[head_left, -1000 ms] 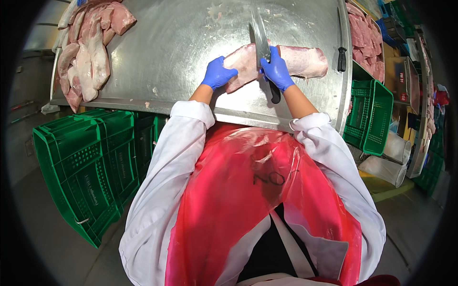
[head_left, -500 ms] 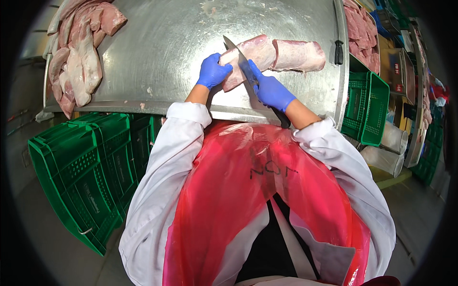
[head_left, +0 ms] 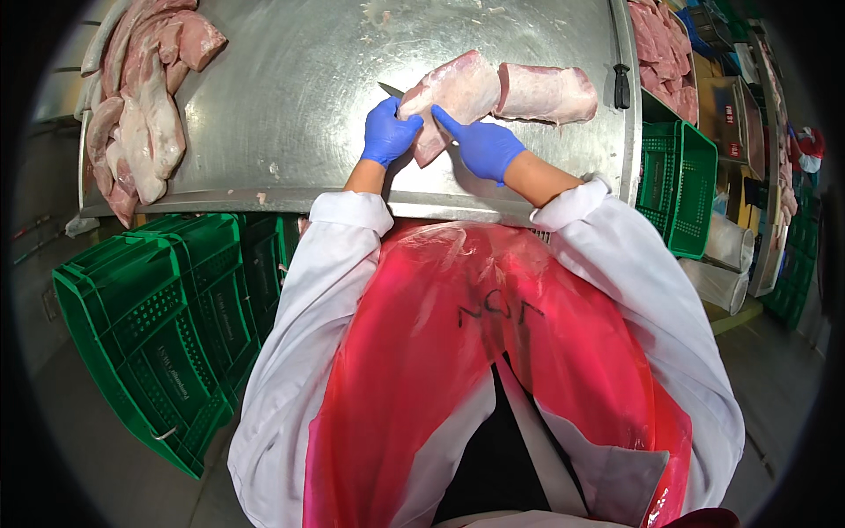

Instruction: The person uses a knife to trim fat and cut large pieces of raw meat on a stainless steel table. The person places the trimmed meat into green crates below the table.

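On the metal table [head_left: 290, 106] a slab of pale pink meat [head_left: 453, 88] lies slanted in front of me. My left hand [head_left: 390, 134], in a blue glove, is closed on its left end. My right hand [head_left: 489, 150], gloved alike, presses at the slab's near edge, index finger stretched over the top and the other fingers curled. Past the slab's far left side pokes the tip of a knife [head_left: 389, 89]; the rest of its blade is hidden by the meat. The handle, covered by my right hand, cannot be seen. A second meat piece [head_left: 547, 93] touches or nearly touches the slab's right end.
Several meat cuts [head_left: 145, 106] are heaped at the table's left edge. A black-handled tool [head_left: 621, 86] lies at the right edge. Green crates stand below left [head_left: 150, 326] and right [head_left: 678, 189]. More meat [head_left: 662, 57] fills a container at the far right.
The blade, earlier in full view across the top of the slab, has dropped so only its tip shows. My right hand has moved slightly left and up, its index finger now on the meat.
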A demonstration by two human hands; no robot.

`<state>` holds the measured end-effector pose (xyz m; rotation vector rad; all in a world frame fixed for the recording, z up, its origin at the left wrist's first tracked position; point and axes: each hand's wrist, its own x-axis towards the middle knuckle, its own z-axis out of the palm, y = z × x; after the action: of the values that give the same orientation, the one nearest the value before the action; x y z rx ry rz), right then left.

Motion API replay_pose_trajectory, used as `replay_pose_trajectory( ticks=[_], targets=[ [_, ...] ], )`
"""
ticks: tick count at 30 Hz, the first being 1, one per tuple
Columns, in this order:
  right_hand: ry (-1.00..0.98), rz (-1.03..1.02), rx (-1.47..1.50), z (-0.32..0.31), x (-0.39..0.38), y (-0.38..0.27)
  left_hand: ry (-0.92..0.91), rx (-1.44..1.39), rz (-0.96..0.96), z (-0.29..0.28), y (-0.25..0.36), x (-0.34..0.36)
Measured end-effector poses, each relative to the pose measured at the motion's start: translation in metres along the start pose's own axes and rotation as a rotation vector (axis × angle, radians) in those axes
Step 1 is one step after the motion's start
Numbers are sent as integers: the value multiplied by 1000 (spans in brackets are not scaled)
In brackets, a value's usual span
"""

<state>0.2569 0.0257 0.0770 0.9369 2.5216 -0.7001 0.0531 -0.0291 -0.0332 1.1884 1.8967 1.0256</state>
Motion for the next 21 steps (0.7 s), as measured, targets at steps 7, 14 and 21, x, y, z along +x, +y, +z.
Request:
replay_pose_trajectory(
  ticks=[7, 14, 21],
  targets=[
    [-43, -112, -272, -22, -43, 36, 53, -198, -49, -1, -28, -10],
    [-33, -242, -557, -43, -36, 78, 97, -211, -84, 2, -44, -13],
    [-30, -296, -543, -38, -1, 96, 122, -221, -123, -7, -49, -16]
  ],
)
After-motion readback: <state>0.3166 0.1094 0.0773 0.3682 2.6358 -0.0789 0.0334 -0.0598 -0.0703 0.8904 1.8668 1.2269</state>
